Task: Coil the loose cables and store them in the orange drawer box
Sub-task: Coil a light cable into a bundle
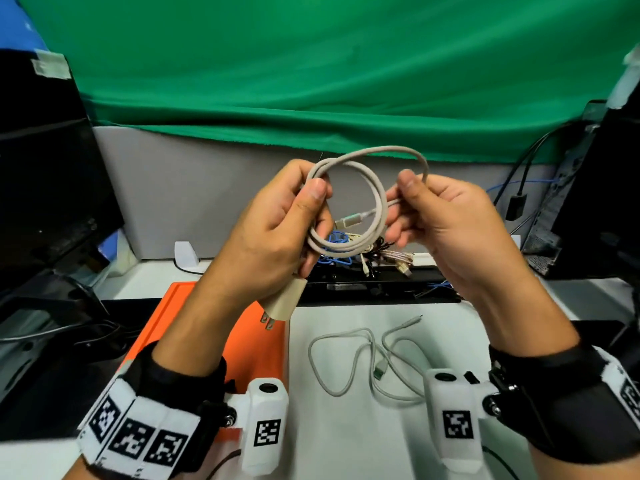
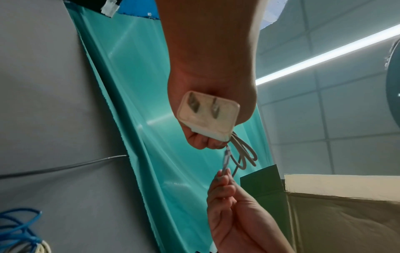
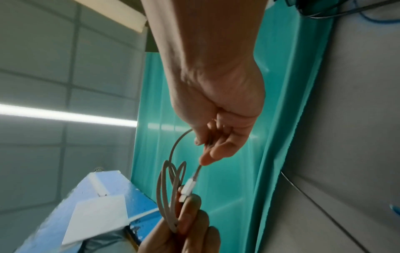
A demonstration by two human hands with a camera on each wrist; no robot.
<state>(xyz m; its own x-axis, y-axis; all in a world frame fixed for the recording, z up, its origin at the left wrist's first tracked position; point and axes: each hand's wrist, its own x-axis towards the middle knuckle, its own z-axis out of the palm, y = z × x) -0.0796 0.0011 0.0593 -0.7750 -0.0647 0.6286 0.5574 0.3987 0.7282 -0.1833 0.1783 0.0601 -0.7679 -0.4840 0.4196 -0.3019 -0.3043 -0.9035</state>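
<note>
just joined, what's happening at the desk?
A person is coiling a beige charger cable in the air. The left hand holds the loops and the wall plug; the right hand pinches the free end near its connector. A second cable lies loose on the desk, beside the orange box.

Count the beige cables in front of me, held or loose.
2: one coiled cable held by left hand and right hand; one loose cable on the table. The far tangle may hide more.
</note>
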